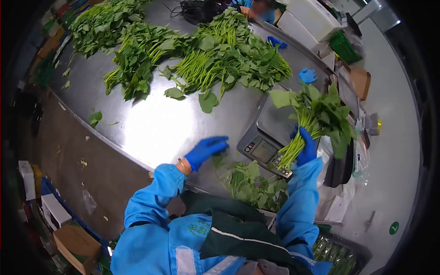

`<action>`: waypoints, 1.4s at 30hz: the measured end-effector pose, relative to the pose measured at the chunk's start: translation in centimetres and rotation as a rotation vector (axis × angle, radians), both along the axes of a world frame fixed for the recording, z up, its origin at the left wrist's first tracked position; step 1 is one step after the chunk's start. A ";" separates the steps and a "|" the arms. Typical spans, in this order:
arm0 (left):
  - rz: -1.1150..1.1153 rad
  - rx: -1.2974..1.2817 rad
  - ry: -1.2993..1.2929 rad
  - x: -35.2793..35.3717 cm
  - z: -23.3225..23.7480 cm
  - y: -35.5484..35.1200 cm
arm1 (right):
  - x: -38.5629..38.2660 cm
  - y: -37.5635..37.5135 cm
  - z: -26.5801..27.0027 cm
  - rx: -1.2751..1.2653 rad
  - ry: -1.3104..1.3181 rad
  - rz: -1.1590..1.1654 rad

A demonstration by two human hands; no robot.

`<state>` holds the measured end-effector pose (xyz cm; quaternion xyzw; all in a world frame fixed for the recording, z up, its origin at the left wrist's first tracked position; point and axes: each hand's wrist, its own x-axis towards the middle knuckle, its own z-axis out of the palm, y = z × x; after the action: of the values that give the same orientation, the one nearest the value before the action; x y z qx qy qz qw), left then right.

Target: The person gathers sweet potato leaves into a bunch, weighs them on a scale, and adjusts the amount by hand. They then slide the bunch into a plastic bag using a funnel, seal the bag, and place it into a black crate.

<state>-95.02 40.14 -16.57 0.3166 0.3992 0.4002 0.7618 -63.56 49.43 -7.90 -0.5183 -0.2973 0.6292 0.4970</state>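
Observation:
My right hand [306, 146], in a blue glove, is wrapped round the stems of a bunch of leafy greens [316, 114]. The bunch is held over the right side of a digital scale [263, 149], leaves pointing away from me and cut stem ends towards me. My left hand [207, 152], also gloved in blue, is stretched out over the metal table, fingers extended to the right and no bunch in it. Just below its fingertips are thin stalks of a loose heap of leaves [256, 185] at the table's near edge.
Large piles of the same greens [224, 59] lie across the far side of the metal table [151, 123]. Blue gloves [307, 75] lie near its right edge. A person sits beyond the far edge. White foam boxes [311, 20] and a green crate [344, 47] stand at the upper right.

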 end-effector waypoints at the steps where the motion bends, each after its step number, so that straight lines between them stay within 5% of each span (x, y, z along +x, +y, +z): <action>1: 0.063 0.034 0.063 -1.2 -0.3 1.9 | 1.1 1.9 -1.2 -0.009 -0.034 -0.016; 3: 0.183 0.099 0.172 -3.7 -0.5 5.3 | 4.4 4.6 -4.4 -0.031 -0.072 -0.032; 5: 0.314 0.254 0.291 -6.8 -2.1 9.1 | 8.9 4.7 -8.2 -0.171 -1.168 0.012; 6: 0.390 0.374 0.357 -8.6 -3.8 11.2 | 8.6 3.2 -8.6 -0.185 -1.175 0.014; 8: 0.421 0.354 0.562 -12.6 -4.7 15.0 | 6.0 0.4 -8.8 0.457 -1.438 -0.485; 10: 0.555 0.422 0.870 -15.5 -6.0 19.4 | -0.9 0.3 -4.9 0.454 -0.976 -0.195; 12: 0.562 0.452 1.157 -17.5 -5.7 23.3 | -7.5 2.2 -4.5 0.329 -0.805 0.044; 14: 0.515 0.420 1.307 -19.6 -8.1 27.9 | -12.6 5.6 -7.1 0.177 -0.624 0.314; 16: 0.468 0.389 1.455 -20.3 -8.8 30.3 | -17.5 9.6 -11.2 -0.036 -0.390 0.320; 19: -0.003 0.121 1.274 -19.8 -5.9 32.9 | -22.7 17.3 -17.5 -0.174 -0.481 0.404; 21: 0.081 0.209 1.161 -19.4 -8.1 33.1 | -24.8 20.2 -20.4 -0.257 -0.416 0.471; 23: 0.202 0.296 0.879 -18.6 -10.6 32.5 | -27.4 20.6 -20.6 -0.035 -0.019 0.268; 29: 0.357 0.116 -0.065 -11.4 -7.3 23.8 | -27.0 15.7 -16.4 -0.009 0.130 0.260; 35: 0.445 -0.046 -0.029 -7.0 -4.6 9.5 | -22.2 3.2 -12.2 -0.144 -0.016 0.390; 39: 0.491 -0.091 0.167 -8.9 -7.9 3.3 | -21.0 -0.7 -17.0 -0.193 -0.120 0.375; 42: 0.458 -0.228 0.185 -11.6 -5.5 1.6 | -21.6 -0.7 -18.8 -0.069 -0.109 0.292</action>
<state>-106.63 41.70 -22.10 0.1653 0.5707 0.4837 0.6427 -85.18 48.77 -26.74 -0.5198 -0.3743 0.6754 0.3653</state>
